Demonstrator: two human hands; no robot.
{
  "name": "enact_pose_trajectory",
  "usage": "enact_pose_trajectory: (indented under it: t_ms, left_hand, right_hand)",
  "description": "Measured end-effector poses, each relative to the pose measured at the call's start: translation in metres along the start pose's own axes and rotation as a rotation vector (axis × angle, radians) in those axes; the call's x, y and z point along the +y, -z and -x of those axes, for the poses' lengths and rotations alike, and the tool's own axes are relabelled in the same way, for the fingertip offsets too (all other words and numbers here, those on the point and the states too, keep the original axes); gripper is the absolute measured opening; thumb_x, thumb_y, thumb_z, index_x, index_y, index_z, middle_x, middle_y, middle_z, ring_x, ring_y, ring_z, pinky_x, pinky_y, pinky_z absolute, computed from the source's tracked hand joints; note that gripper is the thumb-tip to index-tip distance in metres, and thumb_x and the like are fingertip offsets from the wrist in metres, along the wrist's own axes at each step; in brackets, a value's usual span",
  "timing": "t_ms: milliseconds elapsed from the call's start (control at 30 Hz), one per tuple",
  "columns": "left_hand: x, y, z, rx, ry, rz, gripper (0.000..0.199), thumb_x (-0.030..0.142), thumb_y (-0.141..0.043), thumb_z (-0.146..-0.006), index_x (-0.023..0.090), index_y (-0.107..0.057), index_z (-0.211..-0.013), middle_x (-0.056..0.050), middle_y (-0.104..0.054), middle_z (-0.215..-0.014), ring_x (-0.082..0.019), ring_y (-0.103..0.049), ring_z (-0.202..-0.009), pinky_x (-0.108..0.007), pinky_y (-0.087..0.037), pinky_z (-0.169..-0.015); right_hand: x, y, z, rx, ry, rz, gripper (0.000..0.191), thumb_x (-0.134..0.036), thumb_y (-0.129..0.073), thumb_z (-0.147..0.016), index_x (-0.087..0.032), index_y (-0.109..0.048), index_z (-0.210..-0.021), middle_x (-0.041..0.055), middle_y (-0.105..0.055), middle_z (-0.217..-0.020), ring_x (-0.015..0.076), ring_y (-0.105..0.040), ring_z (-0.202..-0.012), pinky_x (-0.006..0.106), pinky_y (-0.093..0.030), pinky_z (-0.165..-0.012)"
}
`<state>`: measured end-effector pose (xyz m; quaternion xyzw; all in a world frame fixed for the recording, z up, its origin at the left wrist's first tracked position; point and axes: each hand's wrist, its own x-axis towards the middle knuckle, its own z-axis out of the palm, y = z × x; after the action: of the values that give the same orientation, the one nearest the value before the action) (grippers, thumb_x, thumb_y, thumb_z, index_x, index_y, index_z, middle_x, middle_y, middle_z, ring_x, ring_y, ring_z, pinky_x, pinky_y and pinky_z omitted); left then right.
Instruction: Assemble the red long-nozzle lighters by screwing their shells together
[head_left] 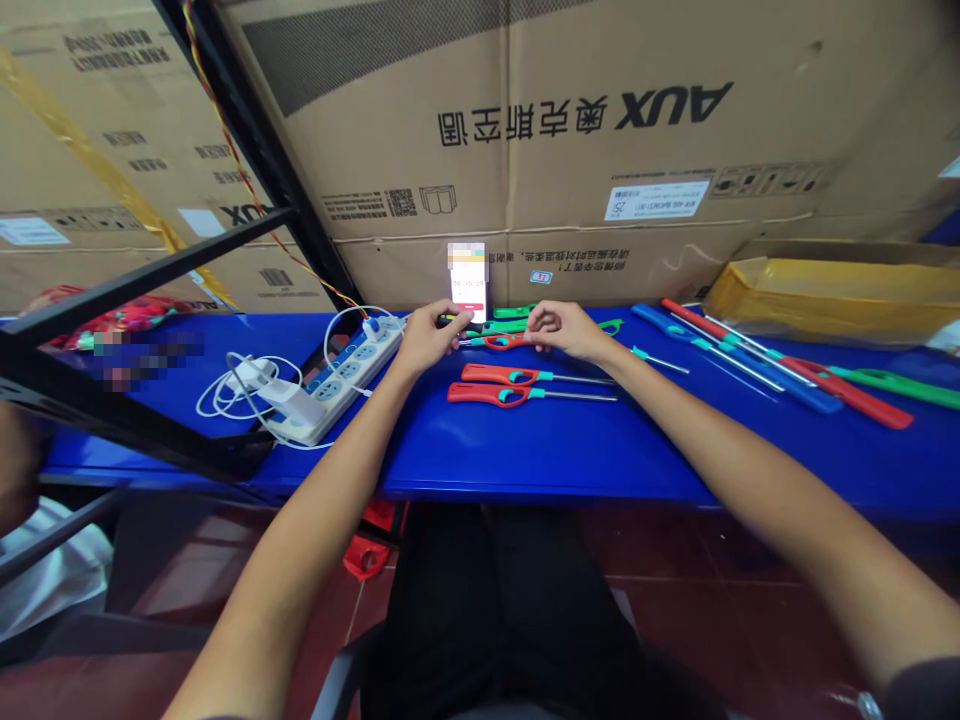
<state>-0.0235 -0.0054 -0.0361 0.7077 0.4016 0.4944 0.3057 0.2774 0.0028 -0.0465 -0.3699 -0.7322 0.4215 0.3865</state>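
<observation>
My left hand [429, 338] is closed around what looks like a small screwdriver [472, 326] with a dark and yellow handle; its tip is hard to make out. Opposite it, the bent fingers of my right hand [564, 328] pinch the end of a red gas lighter [504, 341], whose trigger loop faces my left hand. Nearer to me lie two more red lighters, one [499, 375] above the other [495, 395], their metal tubes pointing right. Green lighters [514, 312] lie just behind my hands. A loose metal tube with a teal end [660, 360] rests beyond my right wrist.
A phone [468, 285] showing a timer leans on the large cardboard box [525, 190]. A power strip [352, 375] with white cables sits left. Several blue, red and green lighters [870, 393] and a taped carton [825, 295] lie right. A black metal frame [150, 265] stands left.
</observation>
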Motion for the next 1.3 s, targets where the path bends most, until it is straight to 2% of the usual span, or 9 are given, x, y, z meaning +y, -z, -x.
enact_pose_trajectory:
  t_ms: [167, 300, 433, 633, 800, 900, 1033, 1167, 1300]
  left_hand:
    - [0.0, 0.0, 0.0, -0.049, -0.04, 0.06, 0.028, 0.043, -0.087, -0.084, 0.019, -0.077, -0.095, 0.002, -0.066, -0.064, -0.011, -0.055, -0.049, -0.023, -0.044, -0.05]
    - [-0.003, 0.0, -0.001, -0.083, -0.04, 0.085, 0.031, 0.039, -0.092, -0.077, 0.019, -0.079, -0.097, 0.0, -0.071, -0.073, -0.011, -0.057, -0.054, -0.025, -0.046, -0.052]
    - [-0.002, 0.002, -0.001, -0.078, -0.053, 0.055, 0.032, 0.034, -0.094, -0.072, 0.02, -0.081, -0.097, -0.004, -0.078, -0.093, -0.013, -0.061, -0.066, -0.026, -0.048, -0.06]
    - [0.004, 0.003, -0.001, -0.068, -0.053, 0.098, 0.038, 0.026, -0.096, -0.065, 0.019, -0.081, -0.099, -0.004, -0.08, -0.102, -0.02, -0.072, -0.09, -0.03, -0.057, -0.078]
    - [0.009, -0.001, 0.001, -0.057, -0.01, 0.248, 0.049, 0.04, -0.101, -0.067, 0.019, -0.076, -0.104, -0.003, -0.077, -0.097, -0.016, -0.068, -0.078, -0.027, -0.056, -0.066]
    - [0.01, -0.003, 0.001, -0.054, -0.012, 0.304, 0.051, 0.047, -0.101, -0.071, 0.019, -0.074, -0.104, -0.004, -0.078, -0.094, -0.017, -0.072, -0.08, -0.027, -0.058, -0.068]
    - [0.008, -0.003, 0.0, -0.032, 0.0, 0.303, 0.054, 0.055, -0.099, -0.075, 0.019, -0.071, -0.105, -0.007, -0.08, -0.095, -0.019, -0.077, -0.082, -0.028, -0.059, -0.066]
    - [0.004, 0.0, -0.002, 0.011, -0.019, 0.273, 0.046, 0.052, -0.096, -0.079, 0.02, -0.071, -0.101, -0.006, -0.078, -0.086, -0.019, -0.075, -0.076, -0.029, -0.057, -0.062]
    - [0.002, -0.001, -0.002, 0.02, -0.01, 0.239, 0.042, 0.048, -0.096, -0.077, 0.02, -0.071, -0.096, -0.005, -0.078, -0.082, -0.018, -0.073, -0.072, -0.029, -0.058, -0.062]
  right_hand:
    - [0.001, 0.004, -0.001, 0.006, -0.003, 0.016, 0.051, -0.057, -0.098, -0.072, -0.025, -0.063, -0.091, 0.0017, -0.072, -0.079, 0.0195, -0.07, -0.071, 0.039, -0.059, -0.067]
    - [-0.001, 0.008, 0.0, 0.016, 0.002, 0.017, 0.049, -0.055, -0.097, -0.073, -0.025, -0.062, -0.091, 0.0018, -0.072, -0.079, 0.0188, -0.069, -0.069, 0.038, -0.058, -0.067]
    - [-0.002, 0.007, 0.001, 0.022, -0.034, 0.035, 0.048, -0.054, -0.097, -0.073, -0.027, -0.062, -0.091, 0.0006, -0.073, -0.078, 0.0196, -0.071, -0.071, 0.039, -0.06, -0.069]
    - [-0.001, 0.004, 0.001, -0.021, -0.037, 0.03, 0.045, -0.053, -0.098, -0.072, -0.025, -0.066, -0.089, 0.0017, -0.074, -0.079, 0.0194, -0.07, -0.071, 0.038, -0.06, -0.067]
    - [-0.008, -0.002, 0.005, -0.114, -0.039, 0.041, 0.038, -0.046, -0.096, -0.075, -0.025, -0.074, -0.097, 0.0059, -0.081, -0.09, 0.0214, -0.073, -0.078, 0.037, -0.058, -0.065]
    - [-0.011, -0.007, 0.007, -0.166, -0.044, 0.02, 0.036, -0.04, -0.096, -0.075, -0.025, -0.076, -0.101, 0.0072, -0.084, -0.098, 0.0228, -0.077, -0.085, 0.037, -0.061, -0.069]
    - [-0.01, -0.011, 0.005, -0.179, -0.073, 0.028, 0.029, -0.032, -0.094, -0.076, -0.025, -0.077, -0.098, 0.006, -0.085, -0.097, 0.0229, -0.079, -0.089, 0.038, -0.064, -0.077]
    - [-0.006, -0.01, 0.004, -0.187, -0.068, 0.054, 0.022, -0.027, -0.092, -0.076, -0.026, -0.079, -0.095, 0.0053, -0.085, -0.093, 0.0229, -0.079, -0.09, 0.04, -0.064, -0.085]
    - [-0.005, -0.009, 0.004, -0.183, -0.035, 0.124, 0.016, -0.025, -0.088, -0.079, -0.027, -0.083, -0.094, 0.0048, -0.085, -0.095, 0.0242, -0.079, -0.094, 0.042, -0.064, -0.09]
